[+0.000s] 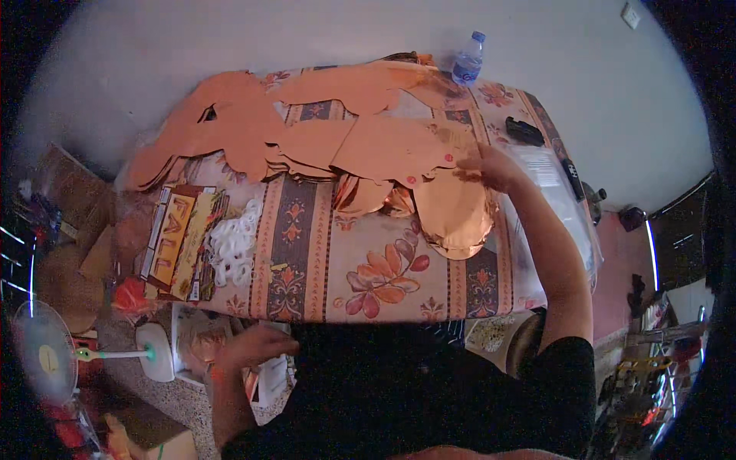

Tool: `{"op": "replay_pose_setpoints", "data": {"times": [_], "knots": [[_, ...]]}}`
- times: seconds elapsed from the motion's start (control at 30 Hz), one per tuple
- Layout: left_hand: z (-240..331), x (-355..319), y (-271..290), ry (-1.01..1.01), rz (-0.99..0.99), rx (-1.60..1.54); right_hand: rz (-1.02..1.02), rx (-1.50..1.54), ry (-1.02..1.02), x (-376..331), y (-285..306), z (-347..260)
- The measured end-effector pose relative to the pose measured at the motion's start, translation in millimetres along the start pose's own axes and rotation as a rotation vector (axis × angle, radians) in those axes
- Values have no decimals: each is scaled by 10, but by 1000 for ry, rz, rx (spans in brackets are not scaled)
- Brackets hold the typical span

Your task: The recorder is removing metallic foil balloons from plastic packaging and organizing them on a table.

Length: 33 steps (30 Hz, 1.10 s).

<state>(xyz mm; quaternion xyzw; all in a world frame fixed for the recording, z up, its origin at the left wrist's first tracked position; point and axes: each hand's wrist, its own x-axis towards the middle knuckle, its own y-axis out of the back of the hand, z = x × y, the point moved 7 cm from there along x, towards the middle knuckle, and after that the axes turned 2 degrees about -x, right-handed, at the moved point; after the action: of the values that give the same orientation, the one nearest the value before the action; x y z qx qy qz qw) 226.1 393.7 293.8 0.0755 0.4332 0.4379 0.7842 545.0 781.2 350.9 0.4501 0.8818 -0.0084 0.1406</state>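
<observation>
Right hand (491, 167) fingers curled, pressing shiny copper foil balloon (452, 211); left hand (257, 345) fingers loosely bent, empty, below floral tablecloth (345, 261).

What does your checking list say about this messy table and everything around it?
Surface: table under a striped, flowered cloth, mostly covered.
Job's things: shiny copper foil shapes stacked under the right hand; orange cut-outs spread along the far side.
Clutter: printed packets, white rings, water bottle, black gadget, clear plastic bag.
Hands: right hand rests on the foil shapes; left hand is below the table edge by papers, its fingers hard to see.
Cables: nothing seen.
Surroundings: white fan on the floor, boxes at the left.
</observation>
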Motion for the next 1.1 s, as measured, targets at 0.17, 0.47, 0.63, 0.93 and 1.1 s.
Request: {"op": "replay_pose_setpoints", "data": {"times": [0.17, 0.47, 0.63, 0.93, 1.1], "knots": [[1260, 162, 835, -271, 318, -116, 64, -122, 47, -156, -83, -231], [2216, 785, 1645, -812, 1084, 150, 104, -524, 879, -536, -776, -1432], [2226, 533, 2252, -994, 1244, -355, 94, -772, 930, -966, -1139, -2188], [2487, 300, 2457, -927, 1281, -39, 184, -1232, 961, -1126, -1234, -2787], [2376, 593, 2516, -829, 922, -547, 56, -1243, 914, -1177, -1341, -2848]]}}
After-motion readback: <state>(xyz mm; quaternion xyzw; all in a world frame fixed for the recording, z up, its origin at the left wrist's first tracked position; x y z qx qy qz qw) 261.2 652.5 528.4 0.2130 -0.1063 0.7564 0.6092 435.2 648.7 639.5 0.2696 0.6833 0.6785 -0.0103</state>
